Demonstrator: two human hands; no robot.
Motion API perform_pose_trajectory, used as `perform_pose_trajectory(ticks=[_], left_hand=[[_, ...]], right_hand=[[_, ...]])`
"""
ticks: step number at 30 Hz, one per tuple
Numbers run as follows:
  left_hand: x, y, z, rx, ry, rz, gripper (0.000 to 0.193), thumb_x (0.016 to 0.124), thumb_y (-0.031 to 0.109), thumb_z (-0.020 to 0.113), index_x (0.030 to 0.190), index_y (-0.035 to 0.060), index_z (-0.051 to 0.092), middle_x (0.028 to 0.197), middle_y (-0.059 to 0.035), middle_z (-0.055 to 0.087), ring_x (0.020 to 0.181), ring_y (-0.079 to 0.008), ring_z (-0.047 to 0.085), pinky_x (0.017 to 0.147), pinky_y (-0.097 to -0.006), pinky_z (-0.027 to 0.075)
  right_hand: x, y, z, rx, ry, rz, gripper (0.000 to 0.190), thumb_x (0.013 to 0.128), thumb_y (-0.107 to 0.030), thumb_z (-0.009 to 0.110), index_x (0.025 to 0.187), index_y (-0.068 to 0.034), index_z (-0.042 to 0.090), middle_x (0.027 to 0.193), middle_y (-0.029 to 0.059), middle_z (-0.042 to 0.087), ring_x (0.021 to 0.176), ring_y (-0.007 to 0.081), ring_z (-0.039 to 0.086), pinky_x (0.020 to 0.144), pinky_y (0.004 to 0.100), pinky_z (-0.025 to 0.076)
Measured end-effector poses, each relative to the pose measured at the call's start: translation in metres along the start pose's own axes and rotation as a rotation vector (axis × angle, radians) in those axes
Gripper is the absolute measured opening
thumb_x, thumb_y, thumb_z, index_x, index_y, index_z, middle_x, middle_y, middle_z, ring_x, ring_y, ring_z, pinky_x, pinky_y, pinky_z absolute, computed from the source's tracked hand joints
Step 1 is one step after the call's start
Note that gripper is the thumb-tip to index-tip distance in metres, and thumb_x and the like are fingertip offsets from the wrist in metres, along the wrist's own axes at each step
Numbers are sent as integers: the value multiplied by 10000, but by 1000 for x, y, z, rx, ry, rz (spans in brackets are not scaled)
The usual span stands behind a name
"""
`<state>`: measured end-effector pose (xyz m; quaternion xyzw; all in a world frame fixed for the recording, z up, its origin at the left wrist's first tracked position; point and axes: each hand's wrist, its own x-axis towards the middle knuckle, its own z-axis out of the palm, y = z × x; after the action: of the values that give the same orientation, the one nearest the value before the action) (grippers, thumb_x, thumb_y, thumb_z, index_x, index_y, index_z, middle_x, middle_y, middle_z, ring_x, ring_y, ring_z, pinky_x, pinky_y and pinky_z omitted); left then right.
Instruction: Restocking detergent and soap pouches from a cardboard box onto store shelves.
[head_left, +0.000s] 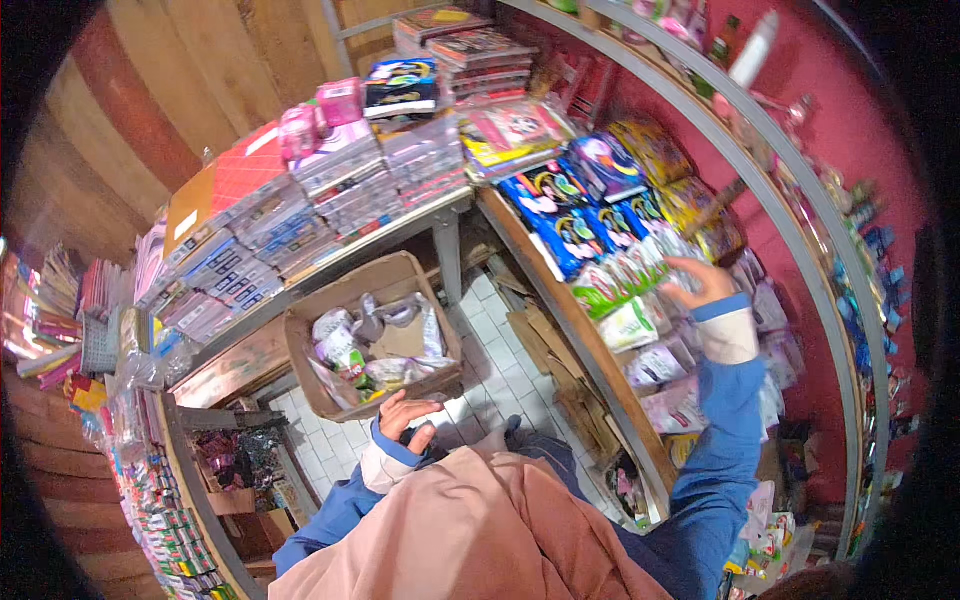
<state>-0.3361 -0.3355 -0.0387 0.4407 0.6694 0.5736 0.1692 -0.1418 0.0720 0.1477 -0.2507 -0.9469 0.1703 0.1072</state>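
My right hand (699, 282) is over the wooden shelf on the right, thumb and fingers apart, its fingertips close to a row of green-and-white packets (619, 277). Whether they touch the packets is unclear. Just below lie a white-and-green packet (628, 325) and several pale purple packets (660, 365). My left hand (405, 421) is in front of my body with nothing in it, fingers spread, beside the near rim of an open cardboard box (319, 386). Inside that box, white-and-purple packets (337, 341) line the sides around a bare patch of cardboard.
Stacked boxed goods (255, 232) fill the table ahead. Blue packs (559, 217) and yellow packs (652, 154) sit farther along the right shelf. A grey metal rack frame (814, 247) curves along the pink wall. Flattened cardboard (551, 352) lies by the tiled floor (487, 330).
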Motion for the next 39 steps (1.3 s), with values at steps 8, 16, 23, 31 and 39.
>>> perform_pose_trajectory(ticks=[8, 16, 23, 31, 39], left_hand=[[-58, -48, -100, 65, 300, -148, 204, 884, 194, 511, 1038, 72, 567, 980, -91, 661, 1000, -248, 597, 1044, -494, 255], [-132, -68, -139, 134, 527, -475, 207, 896, 208, 514, 1022, 51, 563, 948, -95, 667, 986, -253, 595, 1019, -464, 315], [-158, -78, -146, 159, 568, -585, 238, 890, 264, 548, 996, 56, 595, 967, -112, 666, 935, -290, 598, 953, -424, 383], [-136, -91, -156, 166, 445, -579, 175, 847, 98, 568, 1002, 25, 605, 1019, -143, 638, 964, -283, 588, 876, -377, 431], [-93, -109, -153, 152, 247, -331, 245, 812, 118, 609, 1047, 49, 602, 1138, -163, 581, 1059, -313, 549, 937, -395, 402]], right_hand=[[91, -129, 342, 483, -801, -32, 485, 779, -238, 706, 1190, -22, 567, 1171, 153, 594, 1100, 254, 554, 952, 343, 420], [143, -99, 552, -20, -514, 102, 459, 851, -148, 480, 1309, -164, 443, 1422, 176, 329, 1208, 402, 434, 1004, 439, 379], [154, -55, 636, -250, -820, 193, 358, 881, -170, 443, 1226, -141, 535, 1350, 185, 425, 1122, 361, 527, 957, 409, 423], [127, -33, 667, -373, -715, 17, 281, 890, -227, 447, 1093, -166, 632, 1094, 162, 617, 1006, 323, 597, 862, 402, 474], [110, -73, 575, -233, -672, 102, 287, 889, -286, 471, 1006, -133, 683, 1072, 118, 629, 1051, 288, 574, 901, 372, 461]])
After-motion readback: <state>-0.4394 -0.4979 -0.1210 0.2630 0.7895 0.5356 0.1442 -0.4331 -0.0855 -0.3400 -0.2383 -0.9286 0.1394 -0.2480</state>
